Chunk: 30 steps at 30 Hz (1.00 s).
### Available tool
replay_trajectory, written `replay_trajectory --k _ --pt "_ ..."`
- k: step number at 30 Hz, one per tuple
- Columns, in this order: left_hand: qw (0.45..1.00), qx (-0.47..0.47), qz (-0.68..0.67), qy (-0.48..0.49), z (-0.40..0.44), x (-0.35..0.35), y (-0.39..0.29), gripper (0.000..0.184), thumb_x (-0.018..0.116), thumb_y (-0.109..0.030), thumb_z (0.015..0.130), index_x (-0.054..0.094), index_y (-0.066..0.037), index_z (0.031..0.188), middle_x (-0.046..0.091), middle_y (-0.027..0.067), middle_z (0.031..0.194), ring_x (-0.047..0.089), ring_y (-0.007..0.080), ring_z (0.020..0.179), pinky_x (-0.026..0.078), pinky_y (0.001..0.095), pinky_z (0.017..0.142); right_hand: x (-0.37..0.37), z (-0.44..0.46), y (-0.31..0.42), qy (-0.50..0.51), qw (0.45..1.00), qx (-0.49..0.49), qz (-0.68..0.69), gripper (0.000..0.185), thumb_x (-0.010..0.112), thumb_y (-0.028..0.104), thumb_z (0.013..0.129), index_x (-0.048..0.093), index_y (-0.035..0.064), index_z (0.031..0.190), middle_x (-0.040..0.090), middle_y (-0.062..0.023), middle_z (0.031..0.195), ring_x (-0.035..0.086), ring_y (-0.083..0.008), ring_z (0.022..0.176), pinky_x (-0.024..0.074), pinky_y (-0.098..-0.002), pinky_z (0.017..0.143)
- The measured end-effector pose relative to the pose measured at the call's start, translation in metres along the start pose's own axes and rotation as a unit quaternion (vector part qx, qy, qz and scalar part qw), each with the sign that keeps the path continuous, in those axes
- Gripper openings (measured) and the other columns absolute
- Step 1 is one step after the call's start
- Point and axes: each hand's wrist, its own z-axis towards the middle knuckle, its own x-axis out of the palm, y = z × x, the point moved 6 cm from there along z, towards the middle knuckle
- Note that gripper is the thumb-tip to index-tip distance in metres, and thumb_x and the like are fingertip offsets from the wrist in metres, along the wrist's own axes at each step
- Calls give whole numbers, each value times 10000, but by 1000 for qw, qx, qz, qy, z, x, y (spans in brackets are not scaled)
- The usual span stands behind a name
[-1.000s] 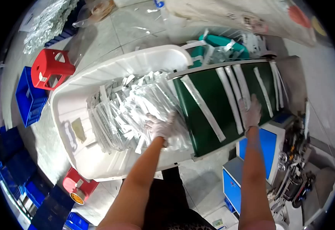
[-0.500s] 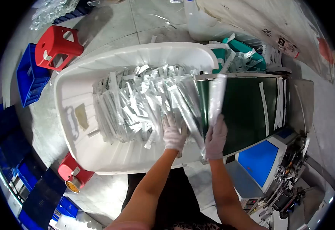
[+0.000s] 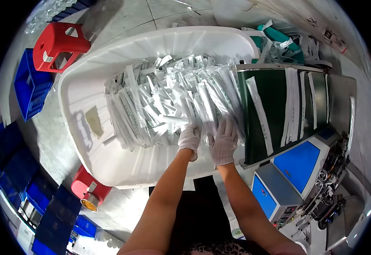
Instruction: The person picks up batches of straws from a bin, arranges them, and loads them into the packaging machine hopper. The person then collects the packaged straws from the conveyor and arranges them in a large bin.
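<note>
**Packets (image 3: pixel 147 102) lay heaped in a white tub (image 3: pixel 78 89)**

In the head view, the long, thin, silvery packets formed a thick layer in the middle of the tub, many roughly side by side, others crossed on top. The left hand (image 3: pixel 189 139), in a pale glove, was at the near edge of the heap with its fingers curled; whether it pinched a packet, I could not tell. Just beside it, the gloved right hand (image 3: pixel 223 143) lay flat against the near ends of some packets, fingers stretched forward and close together, thumb apart.

Right of the heap, a green belt (image 3: pixel 274 89) reached the tub's end. Several more packets lay across it, some close together, others apart. A blue cabinet door (image 3: pixel 298 157) stood beneath the belt's near side. Left of the tub were a red stool (image 3: pixel 60 44) and a blue crate (image 3: pixel 32 87).
</note>
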Motion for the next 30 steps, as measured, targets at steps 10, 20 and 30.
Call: replay_trajectory --k 10,20,30 --pt "987 -105 -124 7 32 -14 -52 987 280 -693 822 82 129 1332 363 365 1248 445 402 1159 375 373 957 54 13 -27 -51 994 86 45 924 564 521 769 178 -77 1358 130 -261 1429 70 -410 1343 68 -492 1099" --pt "980 -40 -187 53 90 -1 -48 921 288 -737 808 496 62 1216 535 208 1195 504 276 1101 337 328 969 60 11 -34 64 991 101 -52 874 512 537 790 184 3 1400 48 -207 1479 34 -340 1373 44 -520 1086" --pt "956 -55 -288 30 132 14 -24 912 262 -669 844 232 103 1328 423 239 1297 479 318 1140 365 399 952 91 11 -32 166 974 150 -40 841 497 499 804 193 -17 1395 146 -197 1463 94 -336 1362 54 -473 1090"
